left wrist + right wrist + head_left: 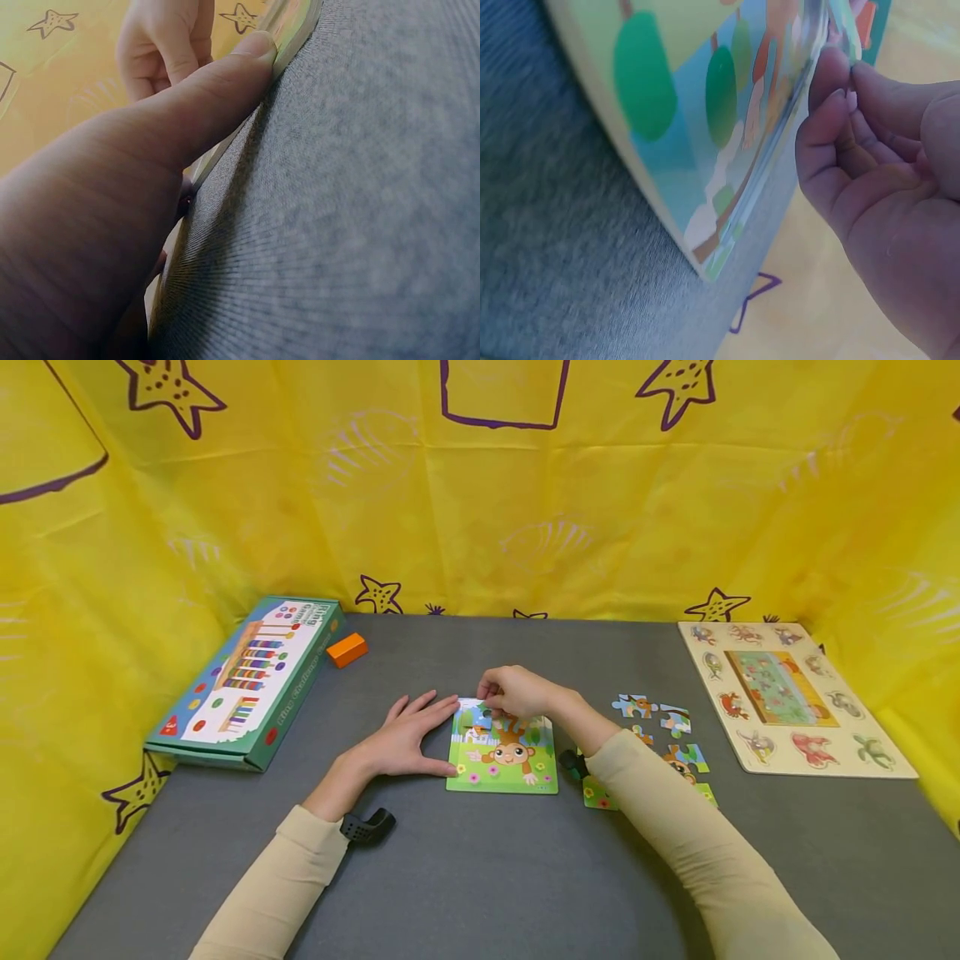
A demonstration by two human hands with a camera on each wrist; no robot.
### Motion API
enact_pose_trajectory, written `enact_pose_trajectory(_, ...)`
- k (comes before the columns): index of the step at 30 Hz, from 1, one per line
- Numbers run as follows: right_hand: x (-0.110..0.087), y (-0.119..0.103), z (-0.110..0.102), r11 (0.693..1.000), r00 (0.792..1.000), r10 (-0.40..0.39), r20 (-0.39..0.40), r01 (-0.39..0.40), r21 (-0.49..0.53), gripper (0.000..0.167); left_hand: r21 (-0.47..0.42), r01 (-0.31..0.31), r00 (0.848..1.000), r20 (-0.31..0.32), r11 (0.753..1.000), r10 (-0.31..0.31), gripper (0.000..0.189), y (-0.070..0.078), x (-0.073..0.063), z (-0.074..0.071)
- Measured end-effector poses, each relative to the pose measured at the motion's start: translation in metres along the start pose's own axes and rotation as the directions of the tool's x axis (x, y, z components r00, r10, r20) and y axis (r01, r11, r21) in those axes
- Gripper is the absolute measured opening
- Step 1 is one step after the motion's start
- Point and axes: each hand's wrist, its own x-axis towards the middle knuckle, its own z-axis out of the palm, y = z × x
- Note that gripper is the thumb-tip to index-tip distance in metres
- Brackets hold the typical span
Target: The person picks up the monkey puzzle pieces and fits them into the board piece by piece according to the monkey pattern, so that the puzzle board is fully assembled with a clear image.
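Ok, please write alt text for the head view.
A person's right hand pinches a puzzle piece over a monkey puzzle, while the left hand rests at its left edge. More pieces lie to the right on the grey table, with a sea-creature board beyond them and a game box at left.

Creased yellow cloth (465,502), purple starfish outlines (170,387), along back and both sides; dark grey tabletop (465,877).

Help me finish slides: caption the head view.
Left hand touches a monkey puzzle, right hand pinches a piece over it, loose pieces lie to the right.
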Motion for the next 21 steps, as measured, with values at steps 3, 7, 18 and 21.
enact_pose_trajectory(3,0.002,-0.002,0.001,0.999,1.0,-0.006,-0.001,0.006,-0.042,0.01,-0.008,-0.001,1.0,0.002,1.0,0.001,0.106,0.0,0.0,0.0)
enact_pose_trajectory(7,0.001,-0.004,0.002,0.993,0.999,-0.048,-0.007,0.047,-0.108,0.012,-0.015,-0.001,1.0,0.005,1.0,0.001,0.106,0.0,0.001,-0.001)
enact_pose_trajectory(18,-0.005,-0.005,0.007,0.973,0.995,-0.096,0.012,0.096,-0.211,0.03,-0.009,-0.003,1.0,0.0,1.0,0.003,0.105,-0.001,0.001,0.0)
enact_pose_trajectory(21,-0.004,-0.006,0.011,0.966,0.996,-0.085,0.01,0.085,-0.245,0.031,-0.015,-0.008,1.0,-0.003,1.0,0.008,0.105,-0.001,0.0,0.0)
